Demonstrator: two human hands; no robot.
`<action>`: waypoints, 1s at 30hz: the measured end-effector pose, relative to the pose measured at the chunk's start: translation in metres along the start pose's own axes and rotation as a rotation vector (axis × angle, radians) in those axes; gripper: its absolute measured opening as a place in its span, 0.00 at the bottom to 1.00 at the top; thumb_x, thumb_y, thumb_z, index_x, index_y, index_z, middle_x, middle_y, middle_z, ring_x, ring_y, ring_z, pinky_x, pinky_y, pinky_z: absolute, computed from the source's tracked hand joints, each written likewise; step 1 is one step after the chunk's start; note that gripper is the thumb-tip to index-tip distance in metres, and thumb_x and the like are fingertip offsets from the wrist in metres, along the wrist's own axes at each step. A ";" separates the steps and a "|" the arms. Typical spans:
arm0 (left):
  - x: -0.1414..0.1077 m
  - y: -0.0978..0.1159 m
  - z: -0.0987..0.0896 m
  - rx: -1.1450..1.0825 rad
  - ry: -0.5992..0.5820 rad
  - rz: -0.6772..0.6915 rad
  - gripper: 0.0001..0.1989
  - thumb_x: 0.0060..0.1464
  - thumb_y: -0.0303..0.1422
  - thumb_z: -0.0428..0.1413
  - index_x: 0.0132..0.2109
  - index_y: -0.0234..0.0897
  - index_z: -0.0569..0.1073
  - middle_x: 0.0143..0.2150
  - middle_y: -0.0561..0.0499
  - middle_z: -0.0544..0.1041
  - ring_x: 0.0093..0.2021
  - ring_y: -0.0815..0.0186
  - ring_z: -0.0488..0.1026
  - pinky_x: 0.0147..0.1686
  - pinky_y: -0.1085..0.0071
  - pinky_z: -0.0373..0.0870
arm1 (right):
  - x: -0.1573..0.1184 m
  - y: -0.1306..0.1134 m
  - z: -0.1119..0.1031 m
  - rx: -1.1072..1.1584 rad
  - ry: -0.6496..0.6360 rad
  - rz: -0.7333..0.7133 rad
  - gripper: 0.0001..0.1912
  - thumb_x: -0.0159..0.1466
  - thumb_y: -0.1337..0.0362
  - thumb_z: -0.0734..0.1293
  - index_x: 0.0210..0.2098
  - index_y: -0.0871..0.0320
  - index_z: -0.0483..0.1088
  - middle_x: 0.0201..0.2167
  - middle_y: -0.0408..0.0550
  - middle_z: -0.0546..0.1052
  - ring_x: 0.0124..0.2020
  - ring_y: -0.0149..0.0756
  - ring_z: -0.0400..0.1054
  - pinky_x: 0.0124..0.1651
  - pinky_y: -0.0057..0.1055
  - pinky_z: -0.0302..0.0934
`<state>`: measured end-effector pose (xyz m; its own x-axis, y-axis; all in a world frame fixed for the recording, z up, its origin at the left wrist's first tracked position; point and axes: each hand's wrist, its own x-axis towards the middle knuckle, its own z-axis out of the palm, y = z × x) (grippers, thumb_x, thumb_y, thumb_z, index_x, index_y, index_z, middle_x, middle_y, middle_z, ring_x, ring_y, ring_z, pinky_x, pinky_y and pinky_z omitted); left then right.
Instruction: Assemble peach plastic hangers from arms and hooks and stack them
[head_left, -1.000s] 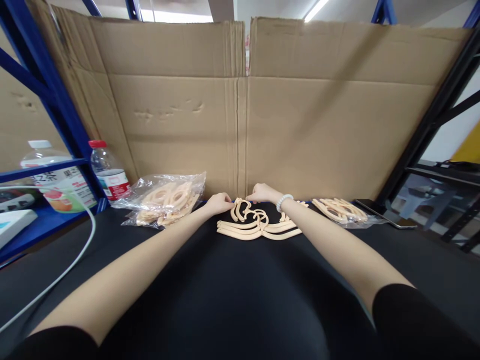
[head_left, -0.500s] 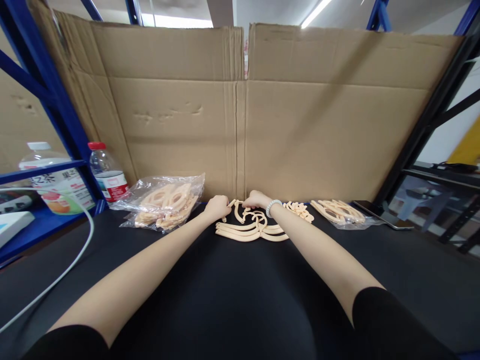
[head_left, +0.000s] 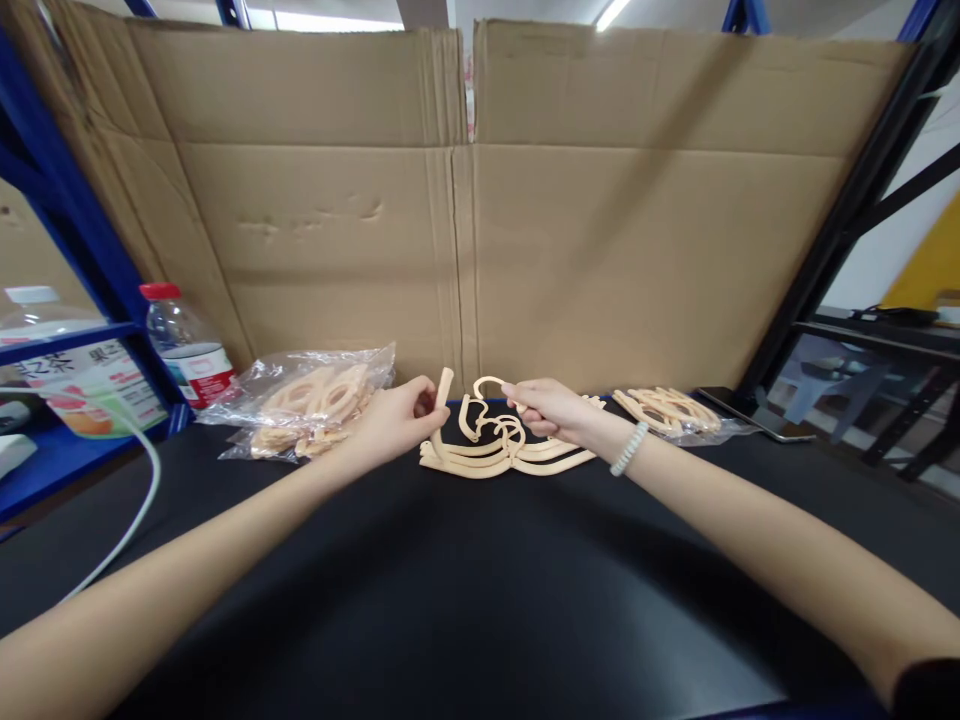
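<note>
Beige bar sits pinched in my left hand, a hook in my right hand, near the stacked hangers (cardboard rises close behind; black tabletop stretches toward me).

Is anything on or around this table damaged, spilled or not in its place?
Only the cardboard looks slightly damaged: small dents mark its left half, while the right half looks smoother. I see no spill, and the hangers lie neatly together.

Hangers on the table, between a left bag and a right bag (cardboard behind them)
</note>
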<state>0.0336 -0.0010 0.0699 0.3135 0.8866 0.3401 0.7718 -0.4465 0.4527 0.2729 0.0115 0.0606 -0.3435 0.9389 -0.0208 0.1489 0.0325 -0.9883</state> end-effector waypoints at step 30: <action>-0.092 0.029 0.049 -0.808 0.262 0.108 0.05 0.58 0.26 0.56 0.41 0.40 0.69 0.40 0.52 0.78 0.44 0.66 0.77 0.46 0.69 0.77 | -0.071 0.054 0.037 0.471 -0.221 -0.053 0.10 0.62 0.62 0.71 0.38 0.61 0.69 0.41 0.51 0.76 0.38 0.40 0.76 0.43 0.35 0.67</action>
<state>0.0538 -0.0898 0.0117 0.1478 0.8225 0.5492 0.0831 -0.5637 0.8218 0.2709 -0.0662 0.0026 -0.5342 0.8439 0.0503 -0.2898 -0.1269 -0.9486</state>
